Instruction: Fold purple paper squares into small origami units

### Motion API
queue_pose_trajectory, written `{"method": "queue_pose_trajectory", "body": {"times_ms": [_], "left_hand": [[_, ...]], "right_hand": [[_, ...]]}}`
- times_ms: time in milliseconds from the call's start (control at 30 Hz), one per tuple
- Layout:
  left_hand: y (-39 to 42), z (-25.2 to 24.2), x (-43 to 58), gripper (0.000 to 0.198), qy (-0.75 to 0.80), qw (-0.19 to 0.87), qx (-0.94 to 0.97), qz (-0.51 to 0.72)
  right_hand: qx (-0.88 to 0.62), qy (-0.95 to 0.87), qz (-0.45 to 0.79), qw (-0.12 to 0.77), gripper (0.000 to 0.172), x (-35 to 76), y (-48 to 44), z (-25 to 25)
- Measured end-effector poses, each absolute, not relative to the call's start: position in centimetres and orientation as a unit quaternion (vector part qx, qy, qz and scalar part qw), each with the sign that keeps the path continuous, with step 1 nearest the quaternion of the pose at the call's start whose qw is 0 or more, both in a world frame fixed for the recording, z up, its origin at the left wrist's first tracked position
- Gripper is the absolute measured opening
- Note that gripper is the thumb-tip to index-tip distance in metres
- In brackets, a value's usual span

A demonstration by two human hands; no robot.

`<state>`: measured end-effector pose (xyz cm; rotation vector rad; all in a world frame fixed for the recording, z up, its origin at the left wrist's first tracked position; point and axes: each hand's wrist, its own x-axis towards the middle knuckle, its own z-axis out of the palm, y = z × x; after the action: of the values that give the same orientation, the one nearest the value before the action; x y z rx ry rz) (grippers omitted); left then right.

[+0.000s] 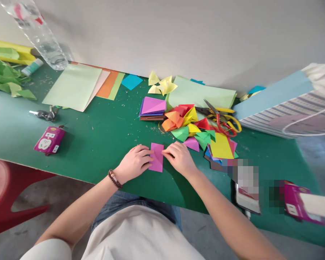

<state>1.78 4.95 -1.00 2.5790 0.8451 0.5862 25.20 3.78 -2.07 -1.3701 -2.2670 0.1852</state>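
Currently, left hand (134,163) and right hand (180,158) hold pink paper (157,157) flat on the surface (97,144), grip narrow; uneven finger pressure could shift it, skewing any crease.

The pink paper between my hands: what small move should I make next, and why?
Probably run a fingertip along the pink paper to firm its crease: it lies flat on the green tabletop, with the left hand and right hand pinning it from either side.

No legible text: printing on the plastic bottle (25,16) and magenta carton (295,202) is too small to resolve.
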Motion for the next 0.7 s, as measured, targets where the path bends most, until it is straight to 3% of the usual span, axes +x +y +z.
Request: {"method": "queue_pose_trajectory", "body": {"times_ms": [367, 500, 600, 700], "left_hand": [[5.0, -1.1, 1.8, 0.016, 0.299, 0.189, 0.914, 0.201], [4.9, -0.8, 1.7, 0.02, 0.299, 0.191, 0.915, 0.195], [4.8, -0.6, 1.6, 0.037, 0.292, 0.202, 0.915, 0.191], [4.7, -0.5, 1.5, 0.054, 0.282, 0.215, 0.915, 0.195]], "right_hand": [[-0.473, -0.842, 0.117, 0.23, 0.02, 24.8, -1.2, -1.2], [-0.514, -0.815, 0.155, 0.217, 0.011, 24.2, -2.3, -0.8], [-0.54, -0.805, 0.119, 0.216, 0.038, 23.3, -2.6, -1.1], [-0.549, -0.804, 0.079, 0.214, 0.042, 22.8, -2.5, -1.6]]}}
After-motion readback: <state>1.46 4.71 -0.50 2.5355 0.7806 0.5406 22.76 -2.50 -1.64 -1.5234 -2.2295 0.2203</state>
